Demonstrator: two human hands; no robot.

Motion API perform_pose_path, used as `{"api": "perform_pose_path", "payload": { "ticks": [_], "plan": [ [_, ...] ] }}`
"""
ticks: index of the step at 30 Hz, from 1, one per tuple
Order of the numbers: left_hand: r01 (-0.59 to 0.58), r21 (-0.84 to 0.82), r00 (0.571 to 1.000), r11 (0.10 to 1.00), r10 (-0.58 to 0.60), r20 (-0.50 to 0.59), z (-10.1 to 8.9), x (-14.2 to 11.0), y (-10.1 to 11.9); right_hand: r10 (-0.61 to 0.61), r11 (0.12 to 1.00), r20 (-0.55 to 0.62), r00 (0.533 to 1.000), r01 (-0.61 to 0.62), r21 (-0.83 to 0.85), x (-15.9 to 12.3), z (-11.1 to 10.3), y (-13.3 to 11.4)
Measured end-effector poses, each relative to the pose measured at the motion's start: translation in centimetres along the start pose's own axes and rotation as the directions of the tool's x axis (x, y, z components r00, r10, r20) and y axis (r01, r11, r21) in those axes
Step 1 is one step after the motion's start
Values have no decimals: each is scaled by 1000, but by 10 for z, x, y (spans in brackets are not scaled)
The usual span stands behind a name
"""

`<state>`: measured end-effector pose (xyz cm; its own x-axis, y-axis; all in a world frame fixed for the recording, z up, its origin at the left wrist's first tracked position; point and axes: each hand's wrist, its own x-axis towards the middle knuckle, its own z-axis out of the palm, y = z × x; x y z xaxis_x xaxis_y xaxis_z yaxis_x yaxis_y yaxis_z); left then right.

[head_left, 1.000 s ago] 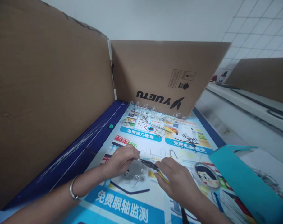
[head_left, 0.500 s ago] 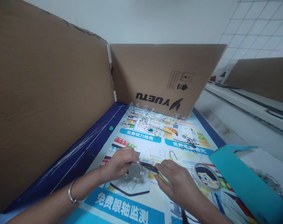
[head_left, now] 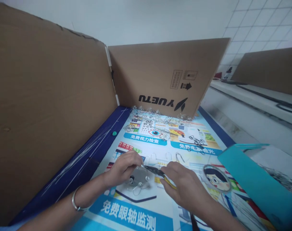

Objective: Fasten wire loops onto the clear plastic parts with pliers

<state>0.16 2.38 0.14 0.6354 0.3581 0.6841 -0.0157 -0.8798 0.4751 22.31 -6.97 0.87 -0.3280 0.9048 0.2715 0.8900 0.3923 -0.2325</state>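
Note:
My right hand is closed round the yellow handles of black-nosed pliers, which point left. The pliers' tip meets the fingertips of my left hand, which pinch a bent wire piece with small clear beads. Most of its upper part is hidden by the fingers, and its loop hangs just below them. Beyond the hands, a few bent wire hooks lie on the printed sheet.
Cardboard panels stand at the back and left. Many wire pieces lie along the back. Dark rings form a small pile. Straight wires lie on the left edge. A teal box with wire pieces stands at right.
The view has shifted slightly. Both hands keep their hold, with the pliers still at my left fingertips; the pliers' nose looks a little more level.

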Motion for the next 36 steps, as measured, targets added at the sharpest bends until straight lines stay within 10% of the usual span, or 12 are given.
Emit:
{"api": "perform_pose_path", "payload": {
  "ticks": [15, 36],
  "plan": [
    [279, -367, 956, 887, -295, 15, -2, -6, -6, -28, 899, 91, 995, -15, 439, 5, -8, 5],
    [363, -649, 932, 668, -280, 232, -5, -4, 1, -195, 838, 131, 972, 96, 537, 4, -14, -5]
  ]
}}
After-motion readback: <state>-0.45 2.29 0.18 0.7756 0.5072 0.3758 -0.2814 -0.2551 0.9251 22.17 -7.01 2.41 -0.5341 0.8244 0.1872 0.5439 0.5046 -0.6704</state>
